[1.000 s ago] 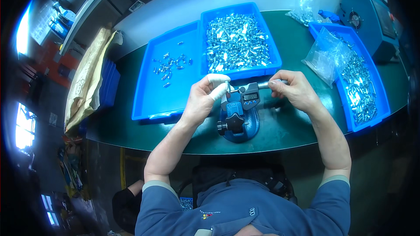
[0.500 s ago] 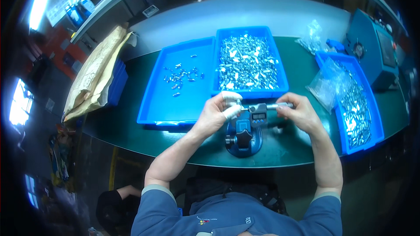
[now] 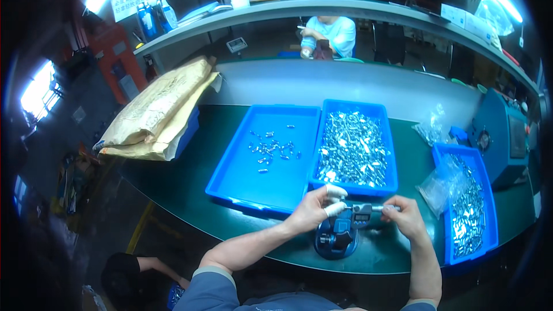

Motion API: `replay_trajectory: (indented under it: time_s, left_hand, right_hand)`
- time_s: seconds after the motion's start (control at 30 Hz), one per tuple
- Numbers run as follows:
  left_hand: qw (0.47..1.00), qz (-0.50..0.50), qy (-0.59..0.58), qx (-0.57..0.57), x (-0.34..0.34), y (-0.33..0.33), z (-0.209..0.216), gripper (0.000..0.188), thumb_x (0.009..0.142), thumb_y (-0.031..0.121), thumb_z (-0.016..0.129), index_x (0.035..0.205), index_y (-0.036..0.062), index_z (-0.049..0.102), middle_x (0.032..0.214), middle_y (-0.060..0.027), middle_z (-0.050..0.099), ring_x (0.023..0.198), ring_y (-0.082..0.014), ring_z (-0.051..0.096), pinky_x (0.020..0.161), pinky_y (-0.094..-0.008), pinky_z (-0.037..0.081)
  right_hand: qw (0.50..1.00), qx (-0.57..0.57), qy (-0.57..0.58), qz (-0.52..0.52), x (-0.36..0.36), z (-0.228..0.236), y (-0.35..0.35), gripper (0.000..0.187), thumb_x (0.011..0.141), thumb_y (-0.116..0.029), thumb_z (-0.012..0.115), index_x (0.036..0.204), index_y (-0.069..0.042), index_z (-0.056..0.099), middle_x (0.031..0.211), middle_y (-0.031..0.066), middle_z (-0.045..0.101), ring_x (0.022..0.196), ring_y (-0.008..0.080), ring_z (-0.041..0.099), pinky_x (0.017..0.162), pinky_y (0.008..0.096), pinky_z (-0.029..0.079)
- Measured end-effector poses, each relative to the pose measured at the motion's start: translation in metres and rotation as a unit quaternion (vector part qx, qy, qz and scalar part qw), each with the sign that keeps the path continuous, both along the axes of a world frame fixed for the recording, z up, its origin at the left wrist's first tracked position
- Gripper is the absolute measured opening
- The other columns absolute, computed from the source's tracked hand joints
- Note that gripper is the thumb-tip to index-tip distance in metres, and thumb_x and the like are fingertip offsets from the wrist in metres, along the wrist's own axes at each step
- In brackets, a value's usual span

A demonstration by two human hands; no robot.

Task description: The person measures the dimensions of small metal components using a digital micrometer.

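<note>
A digital micrometer with a grey display sits clamped in a blue round-based stand near the table's front edge. My left hand, with pale covers on its thumb and forefinger, pinches a small shiny metal part at the micrometer's left measuring end; the fingers hide most of that part. On the right, my right hand grips the micrometer's thimble between thumb and fingers. Behind my left hand is a blue tray with a loose group of small metal parts. Beside it a second blue tray is heaped with metal parts.
A narrow blue tray of metal parts and a clear plastic bag lie at the right, before a blue-green machine. Brown paper sacks rest at the left. Past the partition sits a person; another person's arm shows lower left.
My view has tilted up, so the table appears lower and more of the shelf shows. Both hands stay at the micrometer, left at its measuring end, right on the thimble.
</note>
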State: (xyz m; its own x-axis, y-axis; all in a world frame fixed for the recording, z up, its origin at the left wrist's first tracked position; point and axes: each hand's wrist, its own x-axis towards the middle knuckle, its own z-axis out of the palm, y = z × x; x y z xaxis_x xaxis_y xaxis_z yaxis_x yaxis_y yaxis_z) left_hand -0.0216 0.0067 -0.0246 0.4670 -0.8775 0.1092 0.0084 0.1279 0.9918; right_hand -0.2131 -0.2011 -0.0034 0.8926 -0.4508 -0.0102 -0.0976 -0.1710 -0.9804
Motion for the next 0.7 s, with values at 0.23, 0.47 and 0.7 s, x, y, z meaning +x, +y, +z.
replay_trajectory:
  time_s: [0.23,0.47,0.7]
  left_hand:
    - [1.0,-0.007,-0.013,0.026,0.001,0.002,0.003,0.03,0.094,0.012,0.066,0.121,0.0025,0.059,0.098,-0.0035,0.066,0.092,-0.0093,0.062,0.083,-0.0265,0.05]
    - [0.999,-0.003,-0.02,0.047,0.001,0.005,0.007,0.031,0.094,0.015,0.066,0.122,0.0032,0.059,0.099,-0.0037,0.065,0.093,-0.0096,0.061,0.085,-0.0269,0.05]
    - [0.996,-0.005,-0.041,0.073,0.0,0.007,0.016,0.034,0.094,0.017,0.066,0.125,0.004,0.059,0.101,-0.0062,0.066,0.093,-0.012,0.062,0.087,-0.0285,0.05]
  right_hand:
    - [1.0,0.024,-0.011,-0.006,0.003,-0.004,-0.003,0.015,0.087,-0.011,0.066,0.084,0.004,0.066,0.072,0.0096,0.068,0.065,0.0135,0.064,0.061,0.0253,0.051]
    - [0.999,0.046,0.001,-0.004,0.003,-0.013,-0.009,0.017,0.085,-0.013,0.072,0.085,0.003,0.068,0.074,0.008,0.069,0.068,0.0129,0.065,0.063,0.0246,0.051]
    - [0.999,0.039,0.011,-0.019,0.003,-0.013,-0.008,0.02,0.081,-0.016,0.075,0.082,0.003,0.069,0.072,0.009,0.07,0.066,0.0132,0.065,0.063,0.0257,0.051]
